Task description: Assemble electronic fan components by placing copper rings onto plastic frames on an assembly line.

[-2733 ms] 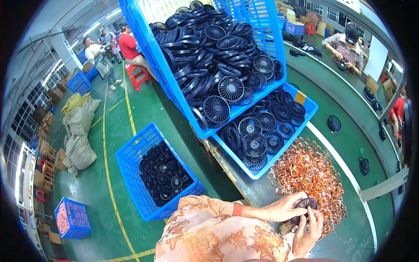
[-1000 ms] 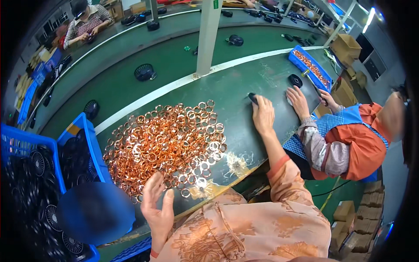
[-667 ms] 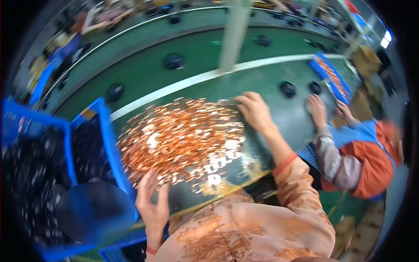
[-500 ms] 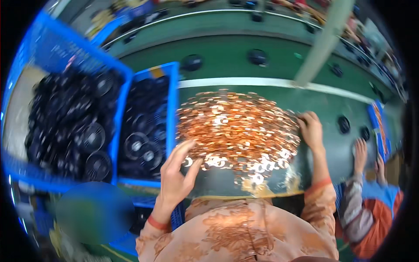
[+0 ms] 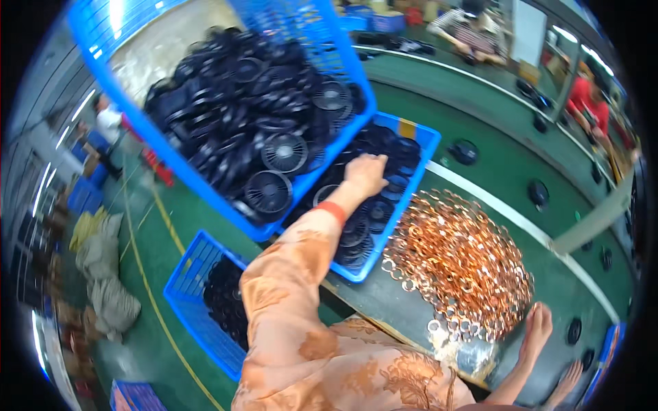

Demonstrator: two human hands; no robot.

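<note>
My left hand (image 5: 368,172) is inside the smaller blue crate (image 5: 419,163), on top of black round grilles (image 5: 353,229). Its fingers curl downward; whatever they grip is hidden beneath the hand. My right hand (image 5: 538,325) rests at the near right edge of a heap of copper-coloured rings (image 5: 459,264). The fingers there are bent and close together, and anything between them is too small to make out. The rings lie loose on the dark green tabletop (image 5: 367,301), just right of the crate.
A larger blue crate (image 5: 185,185) full of black grilles stands left of the smaller one. Another blue basket (image 5: 199,308) sits lower, at floor level. Beyond a white strip (image 5: 507,205), black parts (image 5: 464,152) lie on a green belt. A co-worker's hand (image 5: 569,377) is at the right.
My left hand has gone from the ring heap into the smaller crate. My right hand stays beside the heap. The view has swung left, bringing the floor and lower basket into sight.
</note>
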